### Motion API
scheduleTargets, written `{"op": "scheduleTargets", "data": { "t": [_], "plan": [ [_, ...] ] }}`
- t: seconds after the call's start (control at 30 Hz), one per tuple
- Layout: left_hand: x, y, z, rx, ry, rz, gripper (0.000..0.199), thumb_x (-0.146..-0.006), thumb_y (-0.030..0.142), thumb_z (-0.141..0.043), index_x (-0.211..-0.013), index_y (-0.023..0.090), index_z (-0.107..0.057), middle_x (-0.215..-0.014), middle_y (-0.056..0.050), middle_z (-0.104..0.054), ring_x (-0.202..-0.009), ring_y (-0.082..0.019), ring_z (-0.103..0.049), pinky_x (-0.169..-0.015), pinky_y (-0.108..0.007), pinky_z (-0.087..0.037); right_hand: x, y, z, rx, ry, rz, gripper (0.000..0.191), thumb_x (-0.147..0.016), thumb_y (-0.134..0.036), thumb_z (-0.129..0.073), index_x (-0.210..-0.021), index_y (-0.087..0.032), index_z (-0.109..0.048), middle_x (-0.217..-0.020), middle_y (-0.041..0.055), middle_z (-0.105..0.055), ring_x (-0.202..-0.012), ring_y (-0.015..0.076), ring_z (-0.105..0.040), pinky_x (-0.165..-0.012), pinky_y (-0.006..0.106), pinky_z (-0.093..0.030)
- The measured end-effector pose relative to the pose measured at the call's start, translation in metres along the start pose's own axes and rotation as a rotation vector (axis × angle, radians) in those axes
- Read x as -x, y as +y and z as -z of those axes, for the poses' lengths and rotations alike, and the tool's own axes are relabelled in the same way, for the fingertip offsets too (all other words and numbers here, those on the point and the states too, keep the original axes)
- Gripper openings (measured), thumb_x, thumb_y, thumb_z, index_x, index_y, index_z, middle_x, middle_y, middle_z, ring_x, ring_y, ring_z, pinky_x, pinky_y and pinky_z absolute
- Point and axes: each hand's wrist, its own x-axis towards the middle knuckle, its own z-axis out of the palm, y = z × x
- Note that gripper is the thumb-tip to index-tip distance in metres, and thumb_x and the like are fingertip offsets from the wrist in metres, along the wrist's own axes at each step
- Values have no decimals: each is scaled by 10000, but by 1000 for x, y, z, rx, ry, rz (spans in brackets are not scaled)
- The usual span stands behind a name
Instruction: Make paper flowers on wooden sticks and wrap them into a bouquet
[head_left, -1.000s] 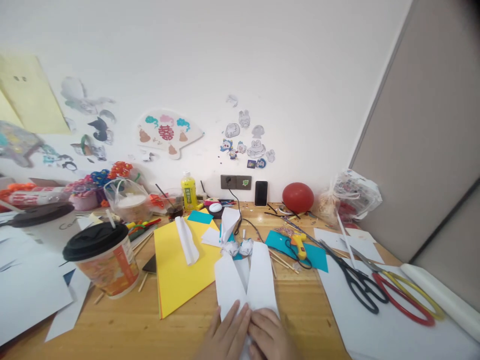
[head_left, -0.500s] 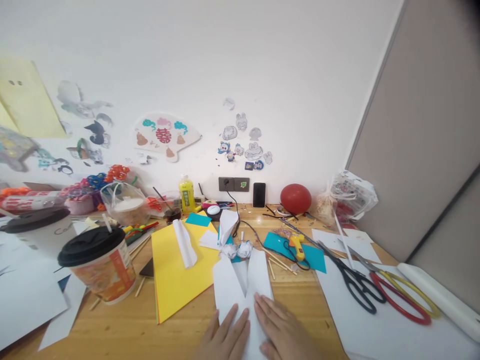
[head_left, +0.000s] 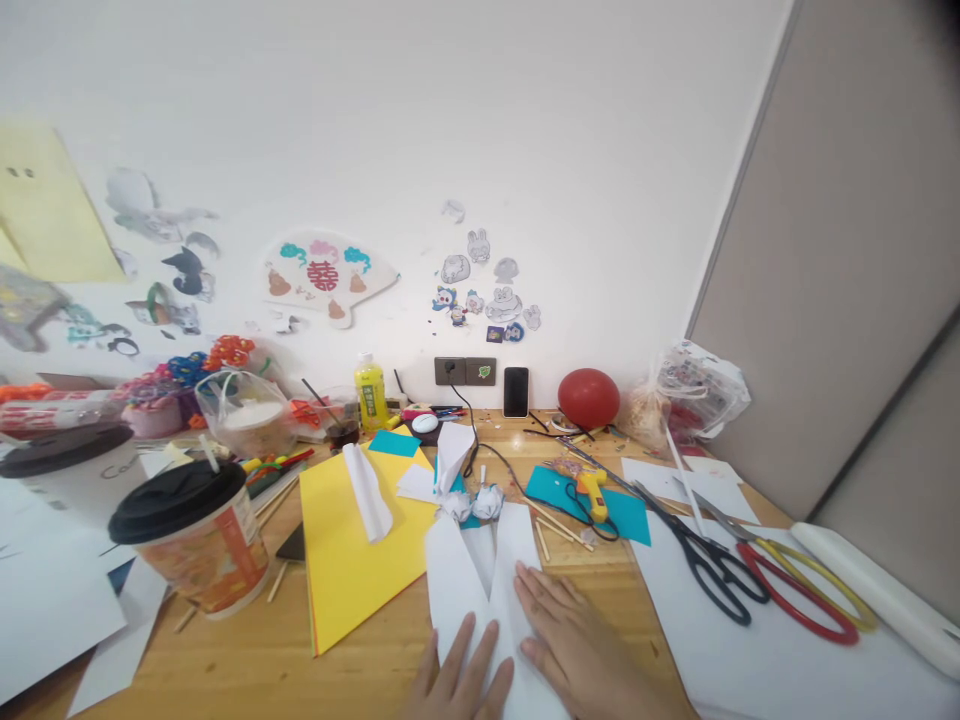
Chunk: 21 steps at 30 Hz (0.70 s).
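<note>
A folded sheet of white paper (head_left: 517,545) lies on the wooden table in front of me, its two flaps parting in a V at the far end. My left hand (head_left: 461,675) rests on its near left part, fingers spread. On the right flap lies my right hand (head_left: 566,640), fingers stretched out flat along the fold. Just beyond the paper sit two crumpled white paper balls (head_left: 488,502). Behind them stands a folded white paper piece (head_left: 454,452). The paper's near end runs out of view.
Yellow paper (head_left: 352,590) with a rolled white strip (head_left: 367,492) lies left, beside a lidded cup (head_left: 202,550). To the right are a yellow glue gun (head_left: 594,495) on teal card, black scissors (head_left: 712,570) and red-and-yellow-handled scissors (head_left: 806,600). Wooden sticks (head_left: 562,528) lie near the paper.
My right hand has slid slightly away from me and to the right along the flap. The left hand's fingers have spread a little wider. The view has shifted slightly.
</note>
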Motion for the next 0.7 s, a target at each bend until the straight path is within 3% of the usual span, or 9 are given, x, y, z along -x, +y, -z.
{"op": "scheduleTargets", "data": {
  "t": [0.17,0.33,0.47,0.53,0.63,0.7],
  "plan": [
    [-2,2,-3,47,87,56,308,-887,425,-413,-1049,267,-623,-1046,-44,-676,-1312,-241,-304,-1098,-485,-15,-21,2,7,46,22,-134,555,-917,-387,-313,-1400,-120,-263,-1473,75,-186,-1353,222,-193,-1105,410,-179],
    [-1,7,-9,72,127,90,308,-868,443,-446,-1019,253,-635,-1034,-62,-669,-1305,-269,-303,-1084,-515,-26,-54,19,10,141,76,-203,556,-890,-307,-373,-1376,-48,-303,-1457,129,-226,-1351,234,-193,-1110,386,-165],
    [1,7,-5,85,49,84,375,-859,484,-430,-1091,251,-610,-1103,-55,-650,-1245,-281,-371,-1075,-512,-45,-66,17,11,200,139,-236,522,-889,-264,-392,-1345,-12,-357,-1427,169,-294,-1334,249,-246,-1105,381,-184],
    [1,6,-2,97,17,85,440,-853,532,-391,-1143,257,-578,-1150,-54,-630,-1219,-274,-396,-1069,-490,-93,-60,6,9,192,177,-169,489,-881,-216,-407,-1341,-52,-383,-1422,144,-327,-1317,248,-292,-1098,396,-213],
    [2,8,1,114,-19,78,508,-839,571,-372,-1200,254,-540,-1183,-57,-615,-1179,-264,-441,-1037,-435,-214,-39,-15,4,115,173,112,432,-902,-224,-392,-1332,-193,-423,-1402,23,-396,-1254,202,-399,-1064,361,-311],
    [4,8,1,129,-42,71,514,-836,565,-393,-1207,241,-540,-1168,-55,-629,-1136,-263,-489,-1006,-406,-290,-26,-26,-1,90,158,208,399,-925,-241,-354,-1311,-214,-453,-1379,-10,-427,-1242,188,-413,-1042,332,-354]
  ]
}}
